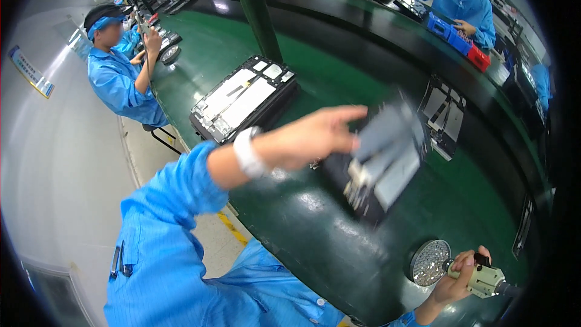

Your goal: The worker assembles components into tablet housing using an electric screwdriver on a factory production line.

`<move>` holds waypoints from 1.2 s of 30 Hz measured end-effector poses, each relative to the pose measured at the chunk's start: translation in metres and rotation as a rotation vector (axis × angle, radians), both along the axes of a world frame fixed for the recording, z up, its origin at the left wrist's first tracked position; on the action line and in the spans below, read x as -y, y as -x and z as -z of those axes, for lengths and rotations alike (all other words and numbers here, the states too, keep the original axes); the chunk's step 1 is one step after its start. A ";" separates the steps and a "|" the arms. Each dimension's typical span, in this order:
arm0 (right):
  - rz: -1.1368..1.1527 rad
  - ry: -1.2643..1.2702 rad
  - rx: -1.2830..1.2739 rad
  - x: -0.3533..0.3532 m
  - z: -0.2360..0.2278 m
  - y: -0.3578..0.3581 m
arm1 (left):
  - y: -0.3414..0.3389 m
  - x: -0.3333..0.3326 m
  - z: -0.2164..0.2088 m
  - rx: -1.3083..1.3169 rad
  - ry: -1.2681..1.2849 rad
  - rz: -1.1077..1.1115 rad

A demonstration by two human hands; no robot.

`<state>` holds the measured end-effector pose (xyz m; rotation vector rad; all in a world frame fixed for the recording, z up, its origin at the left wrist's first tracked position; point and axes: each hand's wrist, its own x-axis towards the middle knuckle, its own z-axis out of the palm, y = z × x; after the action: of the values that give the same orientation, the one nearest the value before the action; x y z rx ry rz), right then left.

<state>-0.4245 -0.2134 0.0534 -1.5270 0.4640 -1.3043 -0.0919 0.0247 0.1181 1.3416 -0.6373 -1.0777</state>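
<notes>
1) Left hand (311,136), fingers partly open, is at the left edge of the blurred panel (387,160) over the worktop (308,200); I can't tell its hold, but a weak one could drop it
2) Right hand (457,281), curled round the driver (486,281), could knock the dish (413,269)

The place was shown to be an electronics workshop, run like a factory floor. Matching blue workwear was worn by a person (121,89) at upper left, by another person (463,1) at upper right, and on the near sleeve (163,206). On a long green bench (315,242), a stack of opened flat devices (245,100) was set at upper centre; a pale handheld tool (486,280) was gripped at lower right, beside a dish of small metal parts (431,263). Blue bins (448,33) were lined up at upper right.
</notes>
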 end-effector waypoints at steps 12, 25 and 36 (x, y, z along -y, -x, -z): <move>0.032 -0.160 -0.050 0.002 0.016 0.002 | -0.171 0.159 0.047 1.338 -0.745 -0.500; 0.042 -0.153 -0.050 0.002 0.009 0.003 | -0.081 0.275 0.062 0.846 -0.580 0.217; 0.075 -0.108 -0.024 0.015 0.010 0.023 | 0.081 0.092 0.065 -0.238 0.042 0.035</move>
<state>-0.4478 -0.2283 0.0436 -1.4483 0.6029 -1.2988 -0.1725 -0.0673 0.0534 1.1487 -0.5048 -1.2238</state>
